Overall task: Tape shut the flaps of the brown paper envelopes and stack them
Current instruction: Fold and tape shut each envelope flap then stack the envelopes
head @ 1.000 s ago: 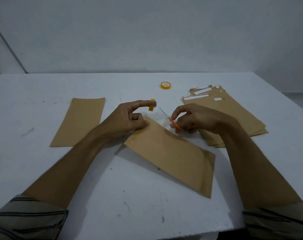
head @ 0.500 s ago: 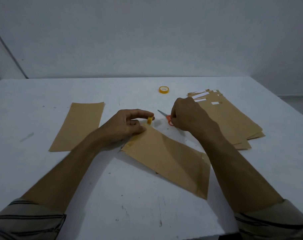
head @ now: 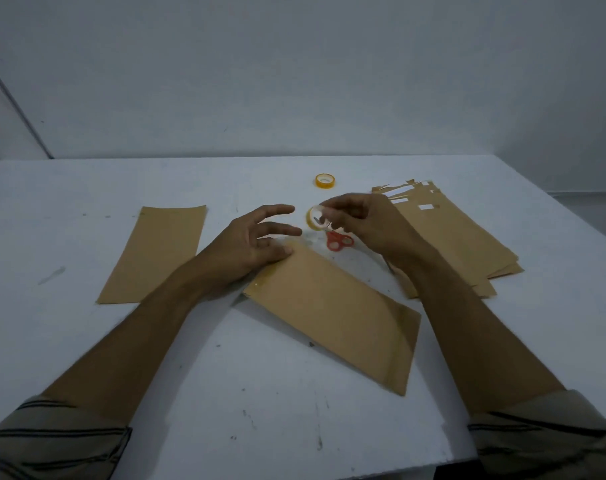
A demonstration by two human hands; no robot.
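A brown envelope (head: 332, 313) lies slanted on the white table (head: 86, 341) in front of me. My left hand (head: 253, 247) has its fingers spread, and its thumb presses on the envelope's upper left end. My right hand (head: 360, 220) pinches a small yellow tape roll (head: 313, 218) in the air just right of the left fingertips. Orange-handled scissors (head: 339, 240) lie on the table under the right hand. One flat envelope (head: 156, 256) lies at the left. A fanned pile of envelopes (head: 461, 237) with open flaps lies at the right.
A second yellow tape roll (head: 325, 181) sits farther back near the table's middle. A grey wall stands behind the table. The table's near edge runs just below my striped sleeves.
My right hand put the scissors down on the table and took the tape roll from my left hand, which has opened. The view has shifted slightly.
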